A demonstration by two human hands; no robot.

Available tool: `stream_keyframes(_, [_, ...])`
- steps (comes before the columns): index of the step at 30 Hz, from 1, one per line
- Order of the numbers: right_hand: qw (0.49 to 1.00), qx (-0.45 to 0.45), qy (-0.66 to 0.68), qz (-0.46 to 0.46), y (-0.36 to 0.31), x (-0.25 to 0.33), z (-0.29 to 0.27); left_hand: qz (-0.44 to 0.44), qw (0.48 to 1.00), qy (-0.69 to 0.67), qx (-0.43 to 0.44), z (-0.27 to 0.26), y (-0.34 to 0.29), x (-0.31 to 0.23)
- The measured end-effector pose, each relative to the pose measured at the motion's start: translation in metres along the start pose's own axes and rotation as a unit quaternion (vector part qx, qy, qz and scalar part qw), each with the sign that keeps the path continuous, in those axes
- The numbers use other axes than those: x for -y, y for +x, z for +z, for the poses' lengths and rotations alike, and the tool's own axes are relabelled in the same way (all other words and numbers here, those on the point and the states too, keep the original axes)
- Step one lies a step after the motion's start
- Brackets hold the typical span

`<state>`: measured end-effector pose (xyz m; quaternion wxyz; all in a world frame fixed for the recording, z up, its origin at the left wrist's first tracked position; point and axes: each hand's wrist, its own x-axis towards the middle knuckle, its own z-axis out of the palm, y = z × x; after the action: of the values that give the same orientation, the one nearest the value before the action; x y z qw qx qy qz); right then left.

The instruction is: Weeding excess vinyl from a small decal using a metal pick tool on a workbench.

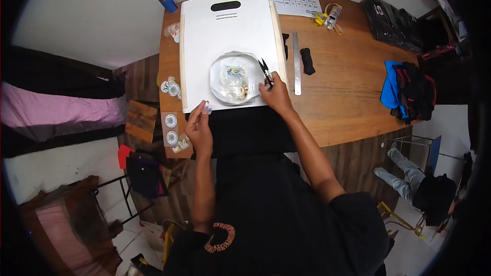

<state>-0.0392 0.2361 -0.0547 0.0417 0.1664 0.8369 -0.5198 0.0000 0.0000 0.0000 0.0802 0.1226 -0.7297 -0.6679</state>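
My left hand (199, 129) is closed, its fingertips pinching a small translucent, purplish piece (207, 108) at the near left corner of a white board (204, 36). My right hand (277, 96) grips black-handled thread snips (266, 71), blades pointing up and away. Between both hands sits a white many-sided paper tray (215, 83) on the board. Inside the tray lie clear plastic (233, 70) and a round patch-like piece (242, 91). The exact kind of the pinched piece is too small to make out.
Round stickers or patches (171, 120) lie along the table's left edge. A blue can (166, 1) stands at the back left. Right of the board are a metal ruler (296, 64) and a black roll (307, 61). Folded clothes (411, 92) rest at the right; a person (409, 176) is behind there.
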Motion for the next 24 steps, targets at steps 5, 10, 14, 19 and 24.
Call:
stream_keyframes(5, [0.996, -0.056, -0.009, -0.064, 0.016, 0.0, -0.028, 0.006, 0.996, -0.071, 0.058, 0.048, 0.022, -0.013])
stream_keyframes(10, [0.982, -0.045, 0.134, -0.122, 0.032, 0.045, -0.034, 0.065, 0.989, -0.093, 0.094, 0.084, 0.076, -0.028])
stream_keyframes(14, [0.954, 0.057, 0.287, -0.062, 0.043, 0.075, -0.021, 0.047, 0.983, -0.123, 0.128, 0.105, 0.118, -0.034])
stream_keyframes(19, [0.929, 0.119, 0.341, -0.083, 0.109, 0.106, -0.001, 0.032, 0.972, -0.171, 0.16, 0.138, 0.198, -0.045])
stream_keyframes(24, [0.924, 0.138, 0.347, -0.079, 0.038, 0.289, 0.0, 0.046, 0.961, -0.17, 0.211, 0.029, 0.209, -0.214])
